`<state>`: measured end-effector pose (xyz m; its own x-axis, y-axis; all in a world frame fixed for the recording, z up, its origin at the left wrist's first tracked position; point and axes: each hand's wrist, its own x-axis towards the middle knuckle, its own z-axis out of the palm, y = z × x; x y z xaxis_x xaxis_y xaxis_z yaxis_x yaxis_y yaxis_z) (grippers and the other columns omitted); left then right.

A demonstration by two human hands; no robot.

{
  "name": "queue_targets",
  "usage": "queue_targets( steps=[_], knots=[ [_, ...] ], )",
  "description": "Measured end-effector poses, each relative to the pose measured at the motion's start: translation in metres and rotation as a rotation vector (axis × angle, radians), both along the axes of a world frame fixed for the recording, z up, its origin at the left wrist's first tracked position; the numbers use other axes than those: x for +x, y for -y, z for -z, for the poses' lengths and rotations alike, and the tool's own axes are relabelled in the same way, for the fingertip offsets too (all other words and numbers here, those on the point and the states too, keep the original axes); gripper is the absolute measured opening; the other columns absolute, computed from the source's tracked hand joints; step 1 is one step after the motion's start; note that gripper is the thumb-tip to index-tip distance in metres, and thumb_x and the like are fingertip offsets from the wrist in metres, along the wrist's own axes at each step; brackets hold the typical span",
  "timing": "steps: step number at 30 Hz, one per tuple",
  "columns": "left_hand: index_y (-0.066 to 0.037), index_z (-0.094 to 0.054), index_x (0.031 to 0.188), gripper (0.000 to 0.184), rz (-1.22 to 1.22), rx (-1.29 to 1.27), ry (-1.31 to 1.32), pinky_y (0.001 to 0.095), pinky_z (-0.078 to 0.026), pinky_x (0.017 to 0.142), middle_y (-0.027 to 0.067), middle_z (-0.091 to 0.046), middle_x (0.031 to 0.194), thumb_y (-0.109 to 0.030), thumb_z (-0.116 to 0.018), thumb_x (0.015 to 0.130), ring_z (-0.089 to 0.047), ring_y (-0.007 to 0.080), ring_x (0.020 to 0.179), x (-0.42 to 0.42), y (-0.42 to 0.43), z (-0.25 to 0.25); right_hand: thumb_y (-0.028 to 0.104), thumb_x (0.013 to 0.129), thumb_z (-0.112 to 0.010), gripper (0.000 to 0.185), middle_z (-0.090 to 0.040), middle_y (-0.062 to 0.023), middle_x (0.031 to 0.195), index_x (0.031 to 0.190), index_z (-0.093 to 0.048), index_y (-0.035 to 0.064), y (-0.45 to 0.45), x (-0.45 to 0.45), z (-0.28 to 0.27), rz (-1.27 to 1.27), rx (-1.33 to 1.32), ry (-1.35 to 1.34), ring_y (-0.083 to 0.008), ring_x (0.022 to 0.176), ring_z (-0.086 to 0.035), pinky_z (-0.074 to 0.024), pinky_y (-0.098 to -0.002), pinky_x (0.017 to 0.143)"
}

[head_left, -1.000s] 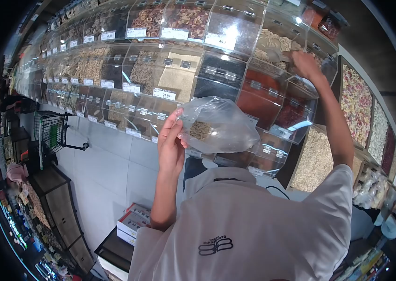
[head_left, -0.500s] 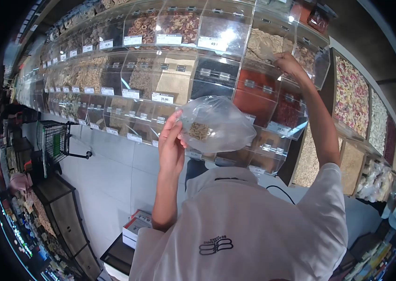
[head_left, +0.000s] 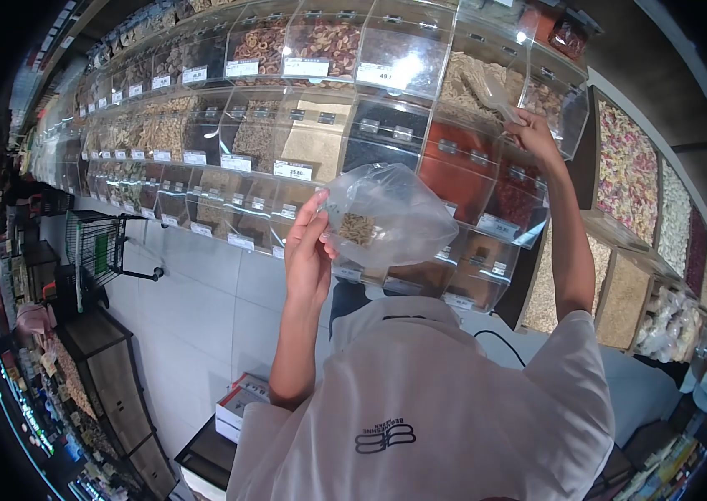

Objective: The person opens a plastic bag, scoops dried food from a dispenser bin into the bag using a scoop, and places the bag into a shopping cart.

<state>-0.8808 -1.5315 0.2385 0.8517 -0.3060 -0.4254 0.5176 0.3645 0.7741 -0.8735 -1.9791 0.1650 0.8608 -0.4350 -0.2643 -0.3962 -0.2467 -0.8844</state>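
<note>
My left hand (head_left: 311, 250) pinches the edge of a clear plastic bag (head_left: 407, 221), which hangs open in front of the bins. A small heap of brownish dried pieces (head_left: 357, 227) shows inside it. At the upper right my right hand (head_left: 530, 134) is closed round the handle of a translucent scoop (head_left: 497, 93). The scoop is over a clear bin of pale dried slices (head_left: 463, 82); whether it carries anything is hard to tell.
Rows of clear hinged bins (head_left: 311, 125) with price labels fill the front. Open trays of dried goods (head_left: 627, 171) stand at the right. A shopping cart (head_left: 98, 250) is at the left, and a white box (head_left: 236, 409) sits low left of my torso.
My right hand has drawn back towards me and slightly down, and more of the scoop shows now. My left hand holds the bag in nearly the same place.
</note>
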Motion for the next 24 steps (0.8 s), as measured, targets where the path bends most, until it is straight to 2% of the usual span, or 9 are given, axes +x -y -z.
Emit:
queue_targets(
  steps=[3, 9, 13, 15, 16, 17, 19, 22, 24],
  knots=[
    [-0.005, -0.052, 0.132, 0.036, 0.007, -0.028, 0.004, 0.0164, -0.036, 0.05, -0.006, -0.045, 0.071, -0.011, -0.054, 0.097, -0.042, 0.0004, 0.056, 0.0, -0.001, 0.003, 0.01, 0.084, -0.065, 0.044, -0.051, 0.0044, 0.065, 0.127, -0.061, 0.0053, -0.002, -0.017, -0.017, -0.08, -0.048, 0.006, -0.0051, 0.052, -0.042, -0.0344, -0.0236, 0.048],
    [-0.005, -0.05, 0.134, 0.037, -0.022, -0.001, -0.005, 0.0159, -0.036, 0.05, -0.0063, -0.046, 0.07, -0.012, -0.052, 0.097, -0.042, 0.0006, 0.055, 0.002, 0.0, 0.0, 0.008, 0.089, -0.06, 0.038, -0.052, 0.0052, 0.068, 0.127, -0.061, 0.0064, -0.061, -0.058, -0.122, -0.351, -0.048, -0.036, -0.0037, 0.057, -0.043, -0.0343, -0.0232, 0.05],
    [-0.005, -0.047, 0.137, 0.04, -0.007, -0.004, -0.012, 0.0152, -0.034, 0.05, -0.0071, -0.045, 0.068, -0.012, -0.049, 0.098, -0.041, 0.0006, 0.054, 0.005, 0.001, 0.0, 0.003, 0.089, -0.061, 0.038, -0.064, -0.003, 0.087, 0.126, -0.06, 0.0031, -0.094, -0.067, -0.154, -0.546, 0.051, -0.168, -0.0084, 0.076, -0.055, -0.0473, -0.0256, 0.068],
    [-0.005, -0.049, 0.135, 0.039, -0.016, -0.029, -0.008, 0.0154, -0.034, 0.049, -0.0071, -0.045, 0.068, -0.013, -0.051, 0.097, -0.041, 0.0004, 0.055, 0.006, -0.001, 0.001, 0.004, 0.091, -0.06, 0.041, -0.065, 0.0014, 0.088, 0.132, -0.057, 0.0068, -0.117, -0.07, -0.15, -0.698, -0.044, -0.01, -0.004, 0.074, -0.055, -0.0471, -0.0227, 0.063],
    [-0.006, -0.05, 0.134, 0.038, -0.023, -0.046, -0.002, 0.0157, -0.035, 0.049, -0.0071, -0.045, 0.068, -0.013, -0.053, 0.097, -0.041, 0.0003, 0.055, 0.006, -0.002, 0.003, 0.003, 0.089, -0.062, 0.042, -0.068, -0.0036, 0.099, 0.131, -0.058, 0.0065, -0.13, -0.068, -0.132, -0.769, -0.127, 0.252, -0.0109, 0.081, -0.062, -0.0521, -0.0289, 0.071],
    [-0.006, -0.051, 0.133, 0.037, -0.029, -0.062, 0.004, 0.016, -0.035, 0.049, -0.0071, -0.045, 0.068, -0.013, -0.055, 0.097, -0.042, 0.0002, 0.055, 0.006, -0.003, 0.004, 0.001, 0.082, -0.067, 0.044, -0.066, -0.009, 0.11, 0.126, -0.06, 0.0063, -0.143, -0.07, -0.126, -0.783, -0.306, 0.282, -0.0213, 0.089, -0.066, -0.0539, -0.0356, 0.076],
    [-0.005, -0.05, 0.134, 0.038, -0.037, -0.044, 0.015, 0.0161, -0.034, 0.049, -0.007, -0.045, 0.068, -0.013, -0.055, 0.097, -0.042, 0.0002, 0.055, 0.004, -0.004, 0.004, 0.002, 0.077, -0.069, 0.044, -0.066, -0.0099, 0.112, 0.12, -0.063, 0.0075, -0.174, -0.072, -0.128, -0.89, -0.737, 0.143, -0.0281, 0.093, -0.065, -0.0543, -0.0379, 0.078],
    [-0.004, -0.049, 0.135, 0.04, -0.055, -0.024, 0.004, 0.0163, -0.033, 0.048, -0.0069, -0.045, 0.067, -0.012, -0.055, 0.096, -0.041, 0.0003, 0.054, 0.003, -0.006, -0.001, 0.005, 0.075, -0.07, 0.044, -0.067, -0.009, 0.108, 0.118, -0.065, 0.0095, -0.179, -0.068, -0.108, -0.924, -0.907, 0.319, -0.0297, 0.091, -0.065, -0.0542, -0.039, 0.076],
    [-0.003, -0.049, 0.136, 0.041, -0.074, -0.021, 0.002, 0.0164, -0.033, 0.047, -0.0068, -0.045, 0.066, -0.011, -0.054, 0.096, -0.041, 0.0005, 0.053, 0.002, -0.009, -0.001, 0.006, 0.076, -0.069, 0.042, -0.067, -0.0087, 0.106, 0.118, -0.065, 0.0111, -0.17, -0.066, -0.12, -0.807, -0.809, 0.288, -0.0304, 0.086, -0.064, -0.0539, -0.0391, 0.074]
  ],
)
